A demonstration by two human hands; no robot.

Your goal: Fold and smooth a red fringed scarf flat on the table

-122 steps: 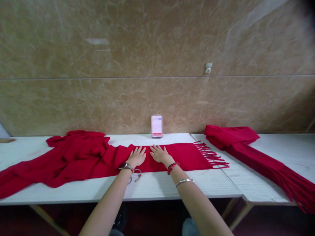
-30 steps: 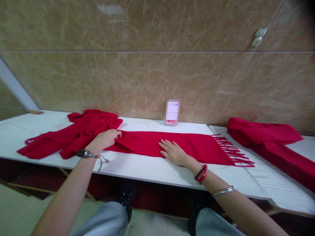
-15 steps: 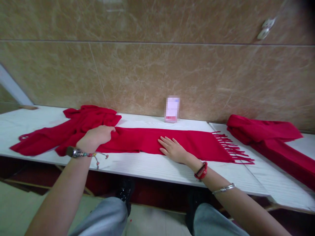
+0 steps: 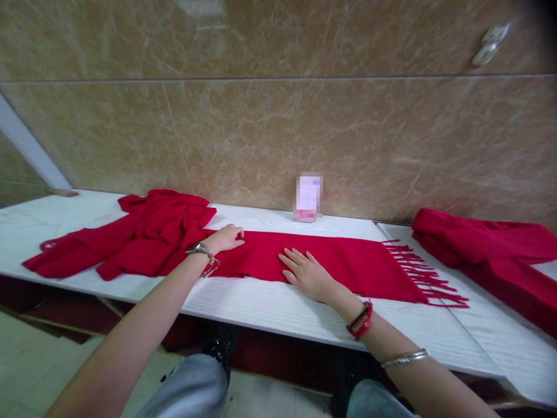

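Observation:
A red fringed scarf (image 4: 348, 261) lies stretched along the white tabletop, its tassels at the right end and its left part bunched into a loose heap. With fingers curled, my left hand (image 4: 228, 237) is at the scarf's far edge, just right of the heap; the fingertips are partly hidden and seem to pinch the cloth. My right hand (image 4: 307, 276) rests flat on the middle of the scarf, palm down, fingers spread.
Another red cloth (image 4: 483, 238) lies folded over at the right. Against the brown marbled wall (image 4: 261, 133) leans a small blurred upright object (image 4: 308, 197). The white tabletop (image 4: 278, 307) has a seam at right and dark space beneath its front edge.
My left hand has moved right along the scarf, away from the heap. My right hand stays flat in about the same place. The view has shifted slightly.

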